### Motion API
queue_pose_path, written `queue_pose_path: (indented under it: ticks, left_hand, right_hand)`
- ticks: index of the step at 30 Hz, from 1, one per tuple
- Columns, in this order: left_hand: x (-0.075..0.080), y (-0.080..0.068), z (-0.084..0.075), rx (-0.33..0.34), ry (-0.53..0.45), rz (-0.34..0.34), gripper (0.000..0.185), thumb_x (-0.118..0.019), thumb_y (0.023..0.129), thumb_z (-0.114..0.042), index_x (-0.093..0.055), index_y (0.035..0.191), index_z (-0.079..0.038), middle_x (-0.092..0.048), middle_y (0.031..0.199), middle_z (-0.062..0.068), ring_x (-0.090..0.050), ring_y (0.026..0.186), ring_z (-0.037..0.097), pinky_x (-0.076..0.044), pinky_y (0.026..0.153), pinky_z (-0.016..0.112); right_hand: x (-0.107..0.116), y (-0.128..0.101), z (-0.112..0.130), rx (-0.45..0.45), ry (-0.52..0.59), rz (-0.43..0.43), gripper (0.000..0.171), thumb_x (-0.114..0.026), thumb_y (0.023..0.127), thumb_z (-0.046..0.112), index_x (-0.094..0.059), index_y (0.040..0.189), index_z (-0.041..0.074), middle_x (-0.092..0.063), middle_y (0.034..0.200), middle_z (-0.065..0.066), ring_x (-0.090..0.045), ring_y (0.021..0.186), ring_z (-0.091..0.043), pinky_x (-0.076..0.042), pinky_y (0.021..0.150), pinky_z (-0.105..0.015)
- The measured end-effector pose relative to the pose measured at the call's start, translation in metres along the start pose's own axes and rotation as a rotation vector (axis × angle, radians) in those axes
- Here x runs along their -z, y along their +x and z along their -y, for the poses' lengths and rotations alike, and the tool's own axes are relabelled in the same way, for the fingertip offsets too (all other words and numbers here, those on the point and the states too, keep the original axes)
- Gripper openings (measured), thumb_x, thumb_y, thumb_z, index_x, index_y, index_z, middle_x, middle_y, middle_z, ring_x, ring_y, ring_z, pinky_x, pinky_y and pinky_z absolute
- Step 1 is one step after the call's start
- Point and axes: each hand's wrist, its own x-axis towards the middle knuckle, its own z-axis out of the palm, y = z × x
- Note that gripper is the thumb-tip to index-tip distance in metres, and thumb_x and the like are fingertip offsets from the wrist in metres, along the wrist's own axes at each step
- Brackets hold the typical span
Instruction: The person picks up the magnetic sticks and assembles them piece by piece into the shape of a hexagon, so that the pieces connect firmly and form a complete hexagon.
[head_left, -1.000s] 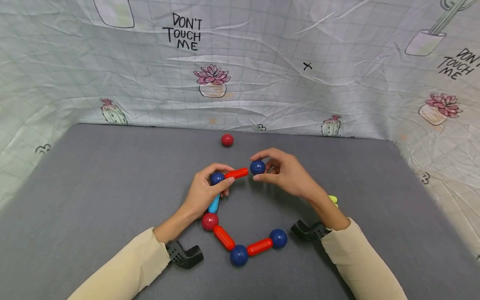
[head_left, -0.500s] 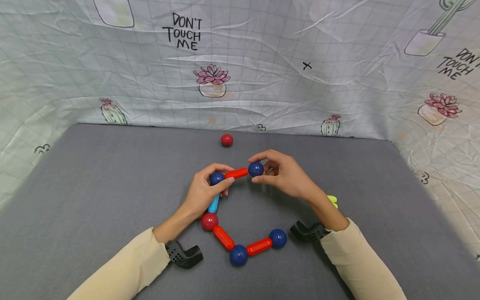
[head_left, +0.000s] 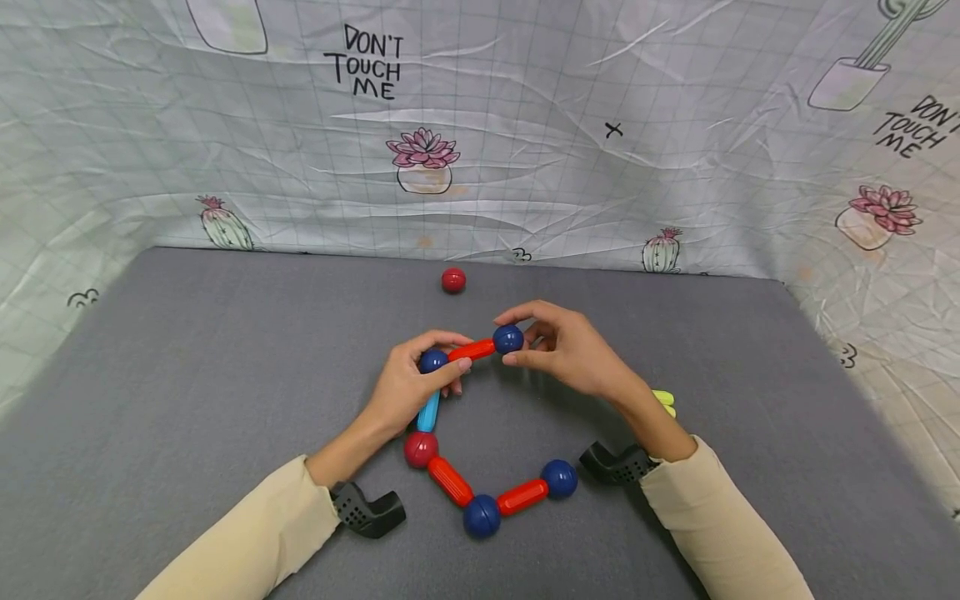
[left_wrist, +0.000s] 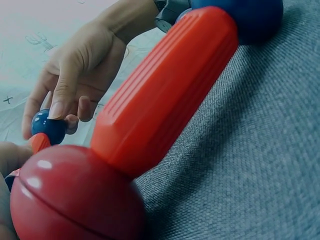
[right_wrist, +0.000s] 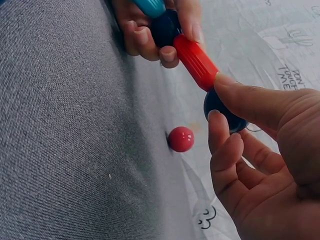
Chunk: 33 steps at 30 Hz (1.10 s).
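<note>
My left hand (head_left: 416, 379) grips one corner of a chain of toy balls and rods, its fingers and thumb around a blue ball (head_left: 433, 361) and the near end of a red rod (head_left: 472, 350). Between thumb and fingertips my right hand (head_left: 566, 346) pinches a second blue ball (right_wrist: 227, 112), which meets the rod's other end. A light blue rod (head_left: 428, 412) runs down from the left hand to a red ball (head_left: 422, 449). From there the chain continues through a ribbed red rod (left_wrist: 165, 95), a blue ball (head_left: 482, 517) and another red rod (head_left: 522, 497) to an end blue ball (head_left: 559, 479).
A loose red ball (head_left: 453, 280) lies at the back of the grey table (head_left: 262, 333). Yellow-green pieces (head_left: 664, 400) show partly behind the right forearm. A printed cloth (head_left: 525, 167) hangs behind and at the sides.
The right hand has brought its blue ball leftward onto the red rod's free end, closing the gap. The lower part of the chain has shifted slightly toward the near right.
</note>
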Motion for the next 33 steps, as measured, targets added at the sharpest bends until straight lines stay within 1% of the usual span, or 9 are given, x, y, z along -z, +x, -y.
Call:
queue_pose_path:
  ticks: [2, 5, 11, 15, 20, 22, 25, 28, 33]
  left_hand:
    - [-0.001, 0.000, 0.000, 0.003, -0.017, 0.006, 0.022, -0.069, 0.089, -0.008, -0.065, 0.109, -0.001, -0.060, 0.072, 0.020, -0.060, 0.057, 0.030, -0.049, 0.053, 0.029]
    - [-0.002, 0.001, 0.000, 0.009, -0.042, 0.019, 0.021, -0.068, 0.089, -0.006, -0.062, 0.108, 0.001, -0.060, 0.078, 0.026, -0.061, 0.056, 0.031, -0.049, 0.051, 0.029]
    - [-0.002, 0.001, 0.000, 0.019, -0.097, 0.067, 0.021, -0.067, 0.089, -0.003, -0.056, 0.105, 0.004, -0.060, 0.082, 0.032, -0.061, 0.052, 0.032, -0.050, 0.045, 0.034]
    - [0.000, 0.000, -0.001, 0.000, -0.112, 0.107, 0.021, -0.065, 0.089, -0.001, -0.054, 0.106, 0.005, -0.060, 0.083, 0.033, -0.061, 0.050, 0.033, -0.050, 0.044, 0.036]
    - [0.001, 0.000, 0.000, -0.040, -0.072, 0.142, 0.025, -0.065, 0.089, 0.001, -0.056, 0.112, 0.003, -0.061, 0.079, 0.030, -0.060, 0.051, 0.032, -0.050, 0.047, 0.035]
    - [0.002, 0.000, 0.001, -0.052, -0.056, 0.140, 0.026, -0.065, 0.089, 0.001, -0.058, 0.113, 0.003, -0.062, 0.081, 0.029, -0.061, 0.054, 0.032, -0.051, 0.051, 0.035]
    - [0.002, 0.001, 0.001, -0.059, -0.042, 0.129, 0.025, -0.066, 0.088, 0.002, -0.060, 0.113, 0.002, -0.064, 0.090, 0.027, -0.061, 0.059, 0.033, -0.052, 0.058, 0.034]
    - [0.002, 0.001, 0.001, -0.056, -0.042, 0.123, 0.026, -0.066, 0.088, 0.003, -0.061, 0.113, 0.002, -0.064, 0.094, 0.025, -0.062, 0.061, 0.032, -0.051, 0.062, 0.033]
    - [0.001, 0.001, 0.002, -0.045, -0.017, 0.103, 0.026, -0.068, 0.087, 0.000, -0.063, 0.113, 0.000, -0.065, 0.092, 0.018, -0.062, 0.062, 0.029, -0.050, 0.062, 0.031]
  right_hand:
    - [0.000, 0.000, 0.000, -0.005, -0.004, 0.006, 0.040, -0.077, 0.083, 0.018, -0.063, 0.121, 0.020, -0.061, 0.098, -0.004, -0.059, 0.074, -0.020, -0.045, 0.057, -0.031]
    - [-0.001, 0.000, 0.000, 0.000, -0.004, 0.020, 0.041, -0.076, 0.083, 0.018, -0.063, 0.122, 0.018, -0.062, 0.095, -0.005, -0.059, 0.073, -0.020, -0.045, 0.056, -0.031]
    - [0.000, 0.000, 0.000, 0.006, -0.005, 0.060, 0.042, -0.075, 0.084, 0.017, -0.062, 0.124, 0.018, -0.062, 0.099, -0.004, -0.061, 0.075, -0.016, -0.046, 0.058, -0.032]
    - [0.001, 0.001, 0.000, 0.013, -0.015, 0.092, 0.041, -0.074, 0.086, 0.016, -0.061, 0.125, 0.018, -0.063, 0.103, -0.003, -0.061, 0.079, -0.015, -0.048, 0.060, -0.033]
    - [0.001, 0.005, 0.002, 0.033, -0.025, 0.106, 0.040, -0.073, 0.086, 0.014, -0.062, 0.125, 0.017, -0.063, 0.106, -0.001, -0.061, 0.081, -0.014, -0.049, 0.061, -0.035]
    - [0.001, 0.006, 0.003, 0.032, -0.018, 0.109, 0.039, -0.072, 0.087, 0.013, -0.062, 0.124, 0.017, -0.063, 0.107, 0.000, -0.062, 0.082, -0.013, -0.049, 0.062, -0.036]
    - [0.003, 0.004, 0.004, 0.017, 0.006, 0.111, 0.039, -0.072, 0.087, 0.013, -0.062, 0.125, 0.017, -0.063, 0.109, 0.000, -0.062, 0.084, -0.014, -0.049, 0.064, -0.037]
    - [0.006, -0.001, 0.004, 0.000, 0.023, 0.099, 0.039, -0.072, 0.087, 0.015, -0.062, 0.125, 0.019, -0.064, 0.109, 0.000, -0.062, 0.084, -0.015, -0.049, 0.065, -0.037]
    - [0.020, -0.017, -0.001, -0.024, 0.007, 0.048, 0.036, -0.072, 0.088, 0.019, -0.063, 0.123, 0.022, -0.063, 0.116, -0.002, -0.062, 0.087, -0.013, -0.050, 0.068, -0.037]
